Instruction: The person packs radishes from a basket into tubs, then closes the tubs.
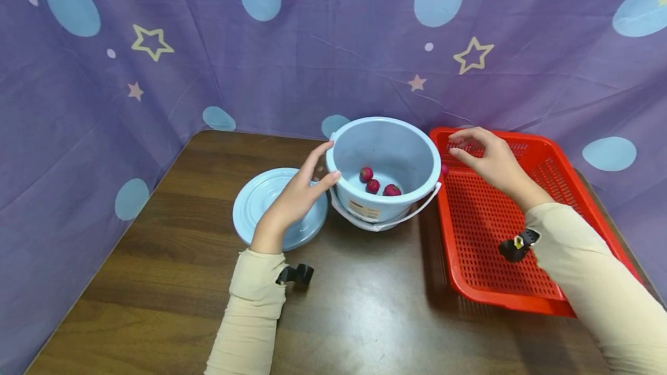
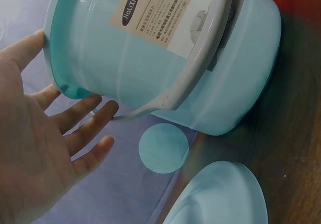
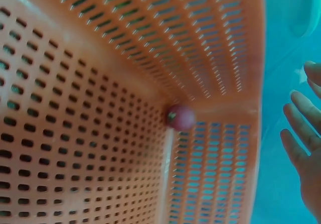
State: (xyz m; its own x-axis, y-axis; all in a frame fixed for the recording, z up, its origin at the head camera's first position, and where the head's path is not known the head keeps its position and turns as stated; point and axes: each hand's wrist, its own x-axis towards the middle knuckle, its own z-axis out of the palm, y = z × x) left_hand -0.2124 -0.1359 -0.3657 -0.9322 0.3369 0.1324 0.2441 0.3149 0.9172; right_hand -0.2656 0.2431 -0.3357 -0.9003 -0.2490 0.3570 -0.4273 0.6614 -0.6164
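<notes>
A light blue bucket (image 1: 406,149) stands upright on the table, its white handle (image 1: 423,204) hanging down in front. Inside, on the bottom, lie several red radishes (image 1: 366,175). My left hand (image 1: 298,194) touches the bucket's left rim with spread, mostly straight fingers (image 2: 75,118). Over the far left part of a red slotted basket (image 1: 484,224), my right hand (image 1: 492,161) hovers, fingers loosely bent and nothing between them. One radish (image 3: 181,117) sits in the basket's corner; the right wrist view shows the hand apart from it.
The round blue lid (image 1: 247,207) lies flat on the table, left of the bucket and partly behind the left forearm. A purple curtain (image 1: 323,45) with stars hangs behind the brown wooden table (image 1: 333,305). The basket stands close to the bucket's right side.
</notes>
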